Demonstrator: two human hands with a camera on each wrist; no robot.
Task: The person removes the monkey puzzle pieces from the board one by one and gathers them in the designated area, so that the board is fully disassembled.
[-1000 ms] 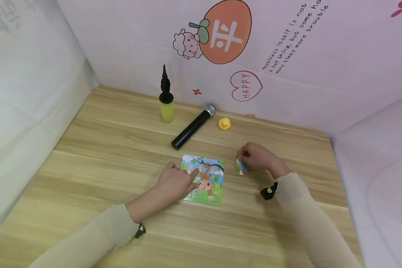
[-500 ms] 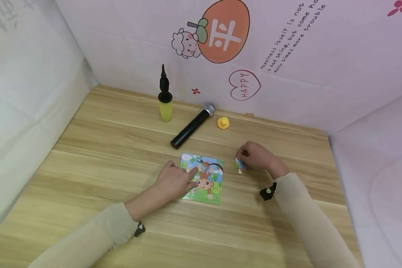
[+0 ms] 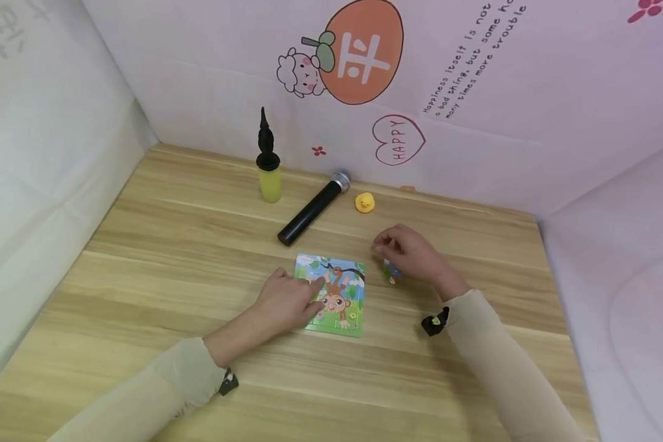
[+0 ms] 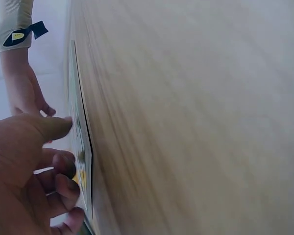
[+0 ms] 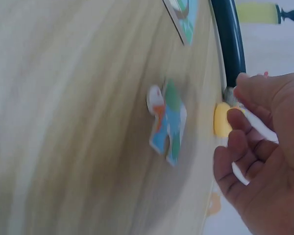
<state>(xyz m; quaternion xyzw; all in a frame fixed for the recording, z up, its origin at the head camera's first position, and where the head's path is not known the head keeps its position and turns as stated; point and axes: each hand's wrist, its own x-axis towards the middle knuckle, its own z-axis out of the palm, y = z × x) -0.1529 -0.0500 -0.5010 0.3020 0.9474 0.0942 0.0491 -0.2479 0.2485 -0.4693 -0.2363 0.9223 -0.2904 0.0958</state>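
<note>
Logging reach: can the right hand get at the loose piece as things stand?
Likely yes. The right hand is close beside the loose piece and holds nothing visible; the right wrist view shows nothing on the piece or between them. The left hand is at the puzzle.

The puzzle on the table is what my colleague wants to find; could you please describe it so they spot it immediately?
On the wooden table, find the black-handled microphone lying diagonally. Below it in the head view, partly covered by the left hand, lies a flat, squarish puzzle. Unlike its neighbours, it bears an upside-down cartoon monkey beneath a branch.
</note>
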